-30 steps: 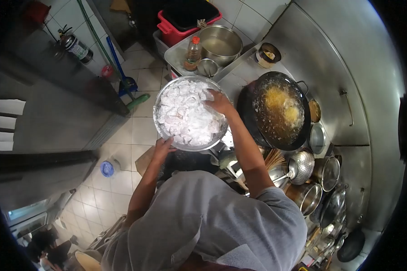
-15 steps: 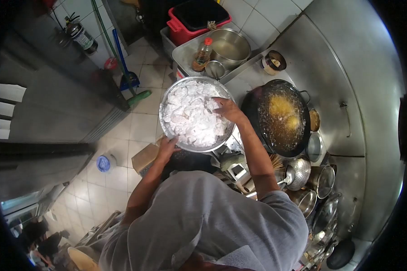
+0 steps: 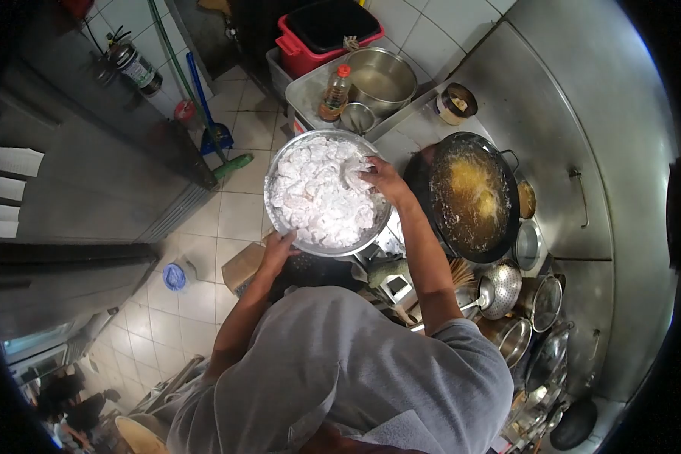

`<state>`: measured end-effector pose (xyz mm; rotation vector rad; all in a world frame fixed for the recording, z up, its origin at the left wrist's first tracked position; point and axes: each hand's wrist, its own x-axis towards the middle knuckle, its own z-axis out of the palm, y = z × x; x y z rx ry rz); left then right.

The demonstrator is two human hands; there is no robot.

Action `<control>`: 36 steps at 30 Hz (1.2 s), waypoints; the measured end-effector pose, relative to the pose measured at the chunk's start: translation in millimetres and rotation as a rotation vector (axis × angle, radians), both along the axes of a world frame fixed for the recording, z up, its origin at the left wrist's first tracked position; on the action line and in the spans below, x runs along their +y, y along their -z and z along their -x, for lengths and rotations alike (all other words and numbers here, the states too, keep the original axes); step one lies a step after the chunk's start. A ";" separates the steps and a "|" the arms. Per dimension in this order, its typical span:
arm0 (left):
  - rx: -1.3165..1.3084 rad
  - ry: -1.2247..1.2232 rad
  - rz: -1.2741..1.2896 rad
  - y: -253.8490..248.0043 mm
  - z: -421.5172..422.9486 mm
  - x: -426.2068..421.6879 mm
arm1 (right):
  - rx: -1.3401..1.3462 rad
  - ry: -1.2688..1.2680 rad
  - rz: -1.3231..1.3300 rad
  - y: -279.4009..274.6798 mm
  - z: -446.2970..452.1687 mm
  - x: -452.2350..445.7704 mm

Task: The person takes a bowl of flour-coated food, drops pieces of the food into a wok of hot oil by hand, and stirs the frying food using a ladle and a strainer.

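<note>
A wide metal bowl (image 3: 271,208) is filled with pieces coated in white flour (image 3: 321,189); what lies under the coating cannot be made out. My left hand (image 3: 280,251) grips the bowl's near left rim, thumb over the edge. My right hand (image 3: 384,181) reaches over the right side of the bowl, its fingers closed around a floured piece among the others. To the right, a black wok (image 3: 421,198) holds bubbling oil (image 3: 469,227) with yellow, foamy food (image 3: 473,180) frying in it.
Behind the bowl stand a red-capped bottle (image 3: 334,94), a steel pot (image 3: 408,82) and a red bin (image 3: 295,57). A perforated ladle (image 3: 504,287) and several pots crowd the right side. On the floor at left are a cardboard box (image 3: 240,265) and a blue-topped container (image 3: 174,277).
My right hand has shifted slightly, its fingers drawn closer together on a floured piece. The left hand stays on the rim. The view has moved a little.
</note>
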<state>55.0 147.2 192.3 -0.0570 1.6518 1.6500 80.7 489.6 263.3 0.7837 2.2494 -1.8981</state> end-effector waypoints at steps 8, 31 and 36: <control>0.059 0.001 -0.002 5.8 -0.1 -1.1 | 0.173 0.124 0.469 8.3 -9.6 0.5; 0.042 0.024 -0.020 12.5 1.2 -4.7 | 0.287 0.192 0.456 -30.8 -36.8 -17.7; 0.013 0.044 -0.046 15.8 2.8 -4.5 | 0.265 0.096 0.007 -17.3 -52.7 -8.2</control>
